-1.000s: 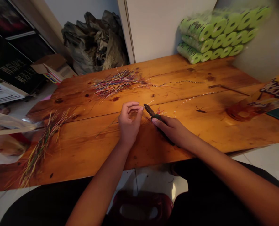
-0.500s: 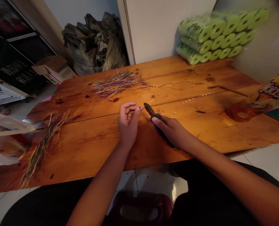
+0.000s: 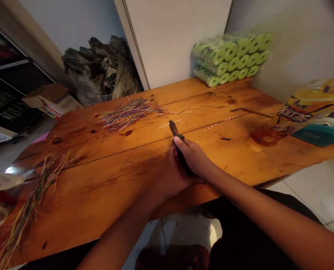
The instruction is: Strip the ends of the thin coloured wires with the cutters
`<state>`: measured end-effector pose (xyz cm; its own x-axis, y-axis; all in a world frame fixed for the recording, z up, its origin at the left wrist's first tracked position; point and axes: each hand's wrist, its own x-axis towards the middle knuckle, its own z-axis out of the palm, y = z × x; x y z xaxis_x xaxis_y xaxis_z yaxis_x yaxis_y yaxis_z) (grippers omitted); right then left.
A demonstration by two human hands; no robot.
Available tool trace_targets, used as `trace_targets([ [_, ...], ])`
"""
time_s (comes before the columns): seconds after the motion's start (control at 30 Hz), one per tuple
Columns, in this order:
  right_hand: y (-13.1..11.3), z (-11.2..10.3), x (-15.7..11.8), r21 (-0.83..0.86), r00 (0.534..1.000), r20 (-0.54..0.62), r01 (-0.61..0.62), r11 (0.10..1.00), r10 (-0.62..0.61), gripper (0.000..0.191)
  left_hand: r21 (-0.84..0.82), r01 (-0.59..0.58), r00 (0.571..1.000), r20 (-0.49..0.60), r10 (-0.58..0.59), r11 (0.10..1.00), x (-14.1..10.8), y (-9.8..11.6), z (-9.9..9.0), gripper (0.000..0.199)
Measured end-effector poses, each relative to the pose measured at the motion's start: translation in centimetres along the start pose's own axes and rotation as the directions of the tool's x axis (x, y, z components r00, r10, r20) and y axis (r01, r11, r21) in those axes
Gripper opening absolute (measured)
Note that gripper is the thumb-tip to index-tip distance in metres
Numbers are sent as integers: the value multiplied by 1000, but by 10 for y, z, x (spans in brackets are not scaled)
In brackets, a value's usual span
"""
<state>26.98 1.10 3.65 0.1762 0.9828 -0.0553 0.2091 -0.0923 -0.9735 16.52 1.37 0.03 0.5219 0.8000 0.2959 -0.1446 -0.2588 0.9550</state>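
My right hand is closed round the dark handles of a pair of pliers, whose jaws point away from me. Tucked beneath it and partly hidden is my left hand; its fingers are too covered to read. A thin pale wire lies near the jaws. Farther back is a pile of coloured wires, and a second bundle of wires rests at the table's left end.
On the wooden table, a bottle of orange drink and a teal object stand right. Green rolls are stacked at the back. Dark bags and an open carton are behind the table.
My left hand has moved right and down, under my right hand and the pliers. The pliers now point more directly forward. The whole view has shifted to the right.
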Motion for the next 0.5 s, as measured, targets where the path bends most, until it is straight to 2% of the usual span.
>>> trace_targets([
  [0.1,-3,4,0,-89,999,-7,50,995,-51,45,-98,101,994,61,-95,990,0,0,0,79],
  [0.37,-5,8,1,-110,991,-14,132,985,-134,47,-64,12,1000,18,-11,998,-3,-2,-9,83],
  [0.5,-7,8,-1,-148,986,-23,160,976,-165,48,-24,13,1000,11,-13,1000,-3,1,-9,85],
])
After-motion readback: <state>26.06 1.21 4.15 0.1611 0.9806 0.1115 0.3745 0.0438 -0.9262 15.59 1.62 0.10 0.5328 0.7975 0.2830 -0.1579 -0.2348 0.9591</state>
